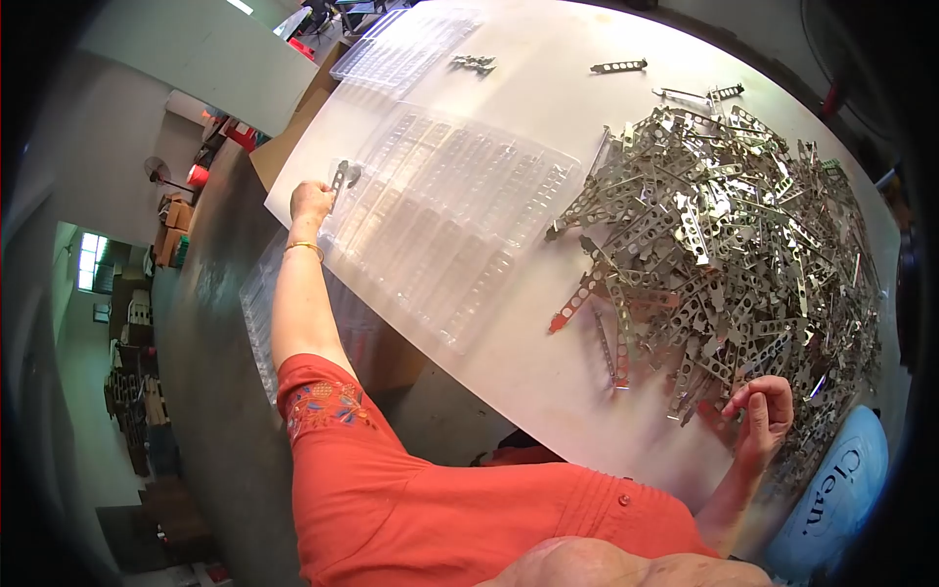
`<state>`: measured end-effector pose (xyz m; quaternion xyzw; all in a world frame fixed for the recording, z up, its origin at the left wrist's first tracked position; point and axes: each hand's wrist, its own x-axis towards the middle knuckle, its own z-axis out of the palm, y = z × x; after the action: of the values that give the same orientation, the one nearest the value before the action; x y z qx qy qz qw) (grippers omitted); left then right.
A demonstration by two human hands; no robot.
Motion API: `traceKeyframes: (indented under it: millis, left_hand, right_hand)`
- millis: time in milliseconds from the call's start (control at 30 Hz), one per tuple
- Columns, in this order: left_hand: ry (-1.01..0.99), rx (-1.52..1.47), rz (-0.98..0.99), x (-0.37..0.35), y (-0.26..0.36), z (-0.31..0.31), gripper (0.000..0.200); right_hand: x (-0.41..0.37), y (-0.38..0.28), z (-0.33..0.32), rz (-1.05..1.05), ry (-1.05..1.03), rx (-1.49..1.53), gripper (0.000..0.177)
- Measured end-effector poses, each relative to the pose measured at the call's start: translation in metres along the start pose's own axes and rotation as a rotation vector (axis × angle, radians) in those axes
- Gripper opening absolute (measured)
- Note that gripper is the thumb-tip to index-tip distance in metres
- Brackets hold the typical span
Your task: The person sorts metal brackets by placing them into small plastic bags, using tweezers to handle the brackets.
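My left hand point(311, 201) reaches to the table's left edge, its fingers closed on a thin metal strip with round holes point(338, 180). Just behind the strip lies a small round grey piece point(353, 174). To the right of this hand, a clear plastic tray point(430, 210) with rows of long slots lies flat. My right hand point(765, 416) is at the near edge of a big pile of similar perforated metal strips point(724, 245). Its fingers are loosely curled, the thumb apart from them, and I see nothing between them.
More clear trays point(401, 44) lie at the far left of the white table point(548, 391). A small cluster of metal pieces point(473, 65) and a single strip point(618, 67) lie toward the back. A blue item marked "Clean" point(831, 494) is at the near right. Below the left edge is another clear tray point(259, 313).
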<state>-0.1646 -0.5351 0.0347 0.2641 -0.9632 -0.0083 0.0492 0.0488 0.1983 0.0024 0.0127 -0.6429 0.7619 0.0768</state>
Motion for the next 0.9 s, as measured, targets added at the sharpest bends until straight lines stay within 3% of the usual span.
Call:
traceKeyframes:
  millis: [167, 233, 367, 633, 900]
  left_hand:
    - [0.019, 0.148, 0.037, 0.004, 0.001, 0.005, 0.016]
    - [0.098, -0.037, -0.023, 0.002, 0.004, 0.005, 0.017]
    - [0.109, -0.063, -0.009, 0.004, 0.003, 0.007, 0.017]
    - [-0.040, 0.090, -0.033, 0.001, -0.003, 0.020, 0.015]
    - [-0.031, 0.118, -0.009, 0.006, -0.004, 0.031, 0.017]
  right_hand:
    - [0.000, -0.002, 0.001, -0.010, 0.007, -0.004, 0.016]
    - [0.000, -0.002, 0.001, -0.011, 0.005, -0.002, 0.016]
    - [0.000, 0.000, 0.000, -0.007, 0.002, -0.018, 0.016]
    - [0.001, 0.001, 0.001, -0.026, 0.015, -0.013, 0.014]
    - [0.001, 0.000, 0.001, -0.033, 0.004, -0.021, 0.014]
